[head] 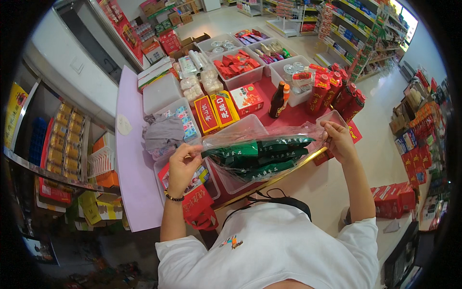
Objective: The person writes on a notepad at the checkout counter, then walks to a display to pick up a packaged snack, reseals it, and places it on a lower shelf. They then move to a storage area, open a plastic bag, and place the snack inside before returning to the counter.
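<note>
A clear plastic bag [231, 168] is stretched between my two hands in front of my chest. Several dark green packets [267, 153] with pale writing lie inside it. My left hand [186, 166] pinches the bag's left edge between thumb and fingers, and a beaded bracelet is on that wrist. The right edge of the bag is gripped by my right hand [337, 137], held slightly higher. Beneath the bag is a translucent plastic bin [234, 186], partly hidden by it.
Beyond the bag, the red table [260, 94] bears a bin of red packets [238, 77], yellow-and-red boxes [216, 110], dark glass bottles [278, 101] and red bottles [321, 92]. A grey cloth [164, 132] lies over a bin at left. Stocked shelves [346, 32] stand at the back right.
</note>
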Available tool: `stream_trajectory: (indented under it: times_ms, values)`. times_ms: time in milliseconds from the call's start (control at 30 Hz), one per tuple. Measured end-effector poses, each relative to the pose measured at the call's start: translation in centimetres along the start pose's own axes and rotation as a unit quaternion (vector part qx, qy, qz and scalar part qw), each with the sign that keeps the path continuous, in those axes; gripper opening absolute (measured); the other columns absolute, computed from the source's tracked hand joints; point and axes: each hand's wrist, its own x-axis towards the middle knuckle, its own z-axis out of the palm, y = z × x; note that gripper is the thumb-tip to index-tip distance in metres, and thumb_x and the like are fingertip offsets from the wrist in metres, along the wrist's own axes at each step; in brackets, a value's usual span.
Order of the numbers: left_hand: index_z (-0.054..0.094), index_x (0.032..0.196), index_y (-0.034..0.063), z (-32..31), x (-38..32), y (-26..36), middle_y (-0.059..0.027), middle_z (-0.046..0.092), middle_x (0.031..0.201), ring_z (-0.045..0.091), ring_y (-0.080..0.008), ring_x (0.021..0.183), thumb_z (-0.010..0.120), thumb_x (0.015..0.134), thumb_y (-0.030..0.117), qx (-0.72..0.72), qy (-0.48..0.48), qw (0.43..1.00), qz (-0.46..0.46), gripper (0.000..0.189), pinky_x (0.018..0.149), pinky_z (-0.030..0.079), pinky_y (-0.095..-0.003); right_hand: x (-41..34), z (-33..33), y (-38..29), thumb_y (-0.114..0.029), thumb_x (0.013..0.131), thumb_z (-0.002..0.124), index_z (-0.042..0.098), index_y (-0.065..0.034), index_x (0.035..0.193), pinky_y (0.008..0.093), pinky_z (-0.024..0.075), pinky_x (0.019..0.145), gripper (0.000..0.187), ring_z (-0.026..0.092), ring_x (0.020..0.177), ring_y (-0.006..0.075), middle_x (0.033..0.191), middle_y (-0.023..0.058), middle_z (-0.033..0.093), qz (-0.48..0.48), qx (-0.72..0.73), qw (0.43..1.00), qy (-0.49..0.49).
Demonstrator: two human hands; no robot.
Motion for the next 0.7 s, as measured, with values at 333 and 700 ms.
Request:
stream_trajectory:
  times_ms: [333,700]
  values:
    - [0.054,0.088,0.0000,2.3,1.7,-1.1,-0.0090,0.055,0.095,0.054,-0.0181,0.091,0.046,0.085,-0.006,0.046,0.019,0.976,0.212,0.011,0.084,0.042,-0.0281,0.4,-1.7,0.6,-0.022,0.089,0.055,0.061,0.0001,0.100,0.0237,0.0472,0.060,0.025,0.055,0.063,0.0115,0.070,0.0020,0.057,-0.009,-0.079,0.996,0.047]
    - [0.048,0.088,0.0012,7.1,4.5,-1.4,-0.0043,0.050,0.086,0.048,-0.0096,0.081,0.046,0.094,0.012,0.016,0.087,0.978,0.188,0.012,0.075,0.040,-0.0228,-6.3,-3.8,0.5,-0.023,0.071,0.068,0.032,-0.0050,0.134,0.0368,0.0286,0.103,0.075,0.036,0.122,0.0267,0.130,0.0118,0.038,-0.340,-0.465,0.809,-0.117]
